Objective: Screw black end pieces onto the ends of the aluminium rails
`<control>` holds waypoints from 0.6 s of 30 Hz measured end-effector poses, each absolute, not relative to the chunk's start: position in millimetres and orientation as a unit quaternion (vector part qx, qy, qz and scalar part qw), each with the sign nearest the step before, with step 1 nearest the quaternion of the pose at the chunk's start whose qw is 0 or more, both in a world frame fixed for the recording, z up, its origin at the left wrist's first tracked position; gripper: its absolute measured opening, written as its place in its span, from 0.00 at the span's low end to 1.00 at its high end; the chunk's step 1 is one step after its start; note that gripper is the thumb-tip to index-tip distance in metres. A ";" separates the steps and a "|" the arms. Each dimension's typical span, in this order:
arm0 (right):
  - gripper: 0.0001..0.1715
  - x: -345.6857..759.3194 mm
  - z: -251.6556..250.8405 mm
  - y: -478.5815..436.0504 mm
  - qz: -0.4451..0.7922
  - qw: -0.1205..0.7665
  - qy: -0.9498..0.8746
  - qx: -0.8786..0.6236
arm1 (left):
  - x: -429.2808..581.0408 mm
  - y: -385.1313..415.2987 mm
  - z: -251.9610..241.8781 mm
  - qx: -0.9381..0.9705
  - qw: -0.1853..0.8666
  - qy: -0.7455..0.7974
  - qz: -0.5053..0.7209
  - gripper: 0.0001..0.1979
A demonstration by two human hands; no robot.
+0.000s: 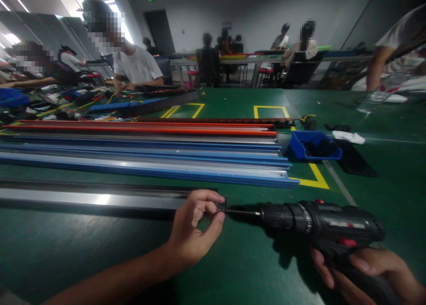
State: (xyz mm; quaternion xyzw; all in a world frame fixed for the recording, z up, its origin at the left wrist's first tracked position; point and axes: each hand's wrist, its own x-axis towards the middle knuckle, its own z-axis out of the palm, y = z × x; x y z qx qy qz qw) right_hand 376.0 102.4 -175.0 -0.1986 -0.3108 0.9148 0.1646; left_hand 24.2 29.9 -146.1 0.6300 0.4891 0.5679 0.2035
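Observation:
My right hand is wrapped round the handle of a black cordless drill at the lower right. The drill lies level, and its long thin bit points left. At the tip of the bit, my left hand pinches a small dark end piece between thumb and fingers. This piece sits at the right end of a black and silver metal profile, which lies flat on the table. My left fingers partly hide the profile's end. Whether a screw sits on the bit is too small to tell.
Blue profiles and an orange one lie side by side beyond. A blue bin of dark parts stands at the right, by a black pouch. Wires and tools clutter the left; people sit around the green table.

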 end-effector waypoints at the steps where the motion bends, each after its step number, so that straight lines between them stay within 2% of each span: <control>1: 0.26 375.8 -174.0 102.1 0.916 0.166 -0.307 -0.199 | 23.8 29.6 -145.1 0.632 0.203 0.486 0.568 0.20; 7: 0.22 370.7 -164.3 102.6 0.912 0.175 -0.308 -0.207 | 23.7 28.0 -143.1 0.610 0.244 0.422 0.624 0.20; 10: 0.22 368.3 -162.0 103.8 0.911 0.184 -0.307 -0.205 | 23.3 22.4 -137.1 0.631 0.205 0.409 0.627 0.20; 13: 0.22 369.0 -162.5 105.2 0.912 0.183 -0.307 -0.203 | 22.5 10.9 -121.3 0.680 0.158 0.398 0.594 0.25; 16: 0.23 372.6 -163.8 106.6 0.917 0.164 -0.303 -0.202 | 28.1 -4.8 -106.0 0.717 0.251 0.361 0.541 0.25; 18: 0.23 376.0 -164.6 108.3 0.919 0.161 -0.301 -0.197 | 38.0 -16.6 -104.2 0.722 0.367 0.352 0.470 0.14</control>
